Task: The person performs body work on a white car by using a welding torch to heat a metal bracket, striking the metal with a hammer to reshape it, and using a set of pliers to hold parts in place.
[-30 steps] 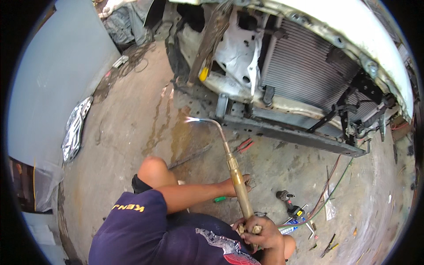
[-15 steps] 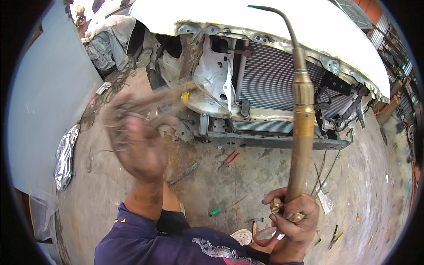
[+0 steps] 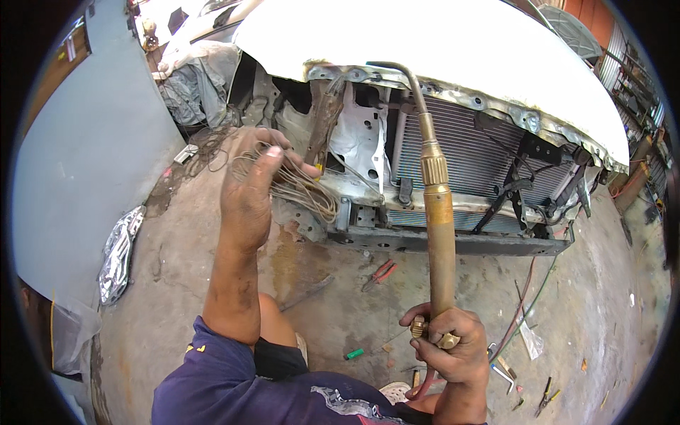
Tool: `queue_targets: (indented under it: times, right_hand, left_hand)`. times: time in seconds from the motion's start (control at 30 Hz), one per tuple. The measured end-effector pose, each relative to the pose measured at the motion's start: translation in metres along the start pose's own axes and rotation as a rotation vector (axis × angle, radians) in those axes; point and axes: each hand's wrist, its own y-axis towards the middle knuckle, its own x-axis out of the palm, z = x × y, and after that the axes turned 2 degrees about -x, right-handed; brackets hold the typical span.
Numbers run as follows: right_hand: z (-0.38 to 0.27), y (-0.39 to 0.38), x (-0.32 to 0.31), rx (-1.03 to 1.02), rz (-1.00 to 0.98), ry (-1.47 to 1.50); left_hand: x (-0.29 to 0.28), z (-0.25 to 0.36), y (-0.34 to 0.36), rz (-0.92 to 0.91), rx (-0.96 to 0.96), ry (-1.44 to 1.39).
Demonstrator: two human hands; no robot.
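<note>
My left hand [image 3: 249,198] is raised at the left, in front of the car's stripped front end. Its fingers and thumb are closed round a loose coil of thin wire [image 3: 308,193], whose strands hang out to the right. My right hand [image 3: 459,346] grips the lower part of a long brass gas torch [image 3: 440,244] by its valve knobs, thumb and fingers near them. The torch stands nearly upright, its bent tip pointing left before the white hood [image 3: 425,35]. No flame shows at the tip. Behind it lies the exposed radiator [image 3: 453,149].
On the concrete floor lie red-handled pliers [image 3: 379,275], a green lighter-like piece [image 3: 354,354] and yellow-handled pliers [image 3: 547,398]. Red and green hoses [image 3: 526,304] run at the right. A dark lower crossbar [image 3: 453,242] spans the car's front. A plastic-wrapped part [image 3: 122,255] leans at the left.
My left hand, blurred before, has moved up and right and now shows the wire coil clearly. The torch has shifted left, its tip lower in view. The view has shifted slightly.
</note>
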Motion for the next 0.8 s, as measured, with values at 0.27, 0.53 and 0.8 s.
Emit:
queue_targets:
  times: [0.27, 0.53, 0.8]
  right_hand:
    - [-0.003, -0.006, -0.014, -0.118, -0.036, 0.266]
    - [0.005, -0.001, -0.014, -0.105, -0.104, 0.375]
    - [0.011, 0.005, -0.010, -0.100, -0.018, 0.009]
  left_hand:
    - [-0.057, -0.046, -0.047, -0.232, -0.036, 0.804]
    - [-0.183, -0.157, -0.174, 0.071, -0.539, 0.738]
    - [-0.054, -0.042, -0.065, 0.088, -0.057, 0.308]
